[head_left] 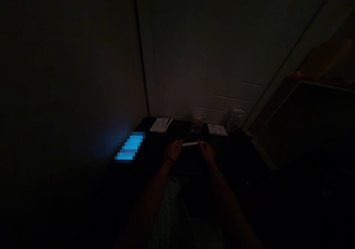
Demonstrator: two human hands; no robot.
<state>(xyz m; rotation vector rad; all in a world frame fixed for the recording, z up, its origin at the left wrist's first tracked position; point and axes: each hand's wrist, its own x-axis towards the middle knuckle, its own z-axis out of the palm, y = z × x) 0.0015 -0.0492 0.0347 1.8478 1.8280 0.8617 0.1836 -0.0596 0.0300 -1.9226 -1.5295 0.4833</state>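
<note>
A white marker (190,144) stretches nearly level between my two hands, above the dark table. My left hand (173,150) pinches its left end, and my right hand (207,151) has fingers closed on its right end. Beyond my left hand, several white markers (161,125) lie side by side in a slanted row. Past my right hand sits a flat pack of white markers (217,129). The light is very dim, so finger details and the marker's tips are hard to make out.
A clear plastic package (197,123) stands against the wall, and a second clear package (235,121) stands farther right. On the left, a glowing blue screen (130,147) is blurred into blocks. The dark table (155,160) meets walls at its back and left.
</note>
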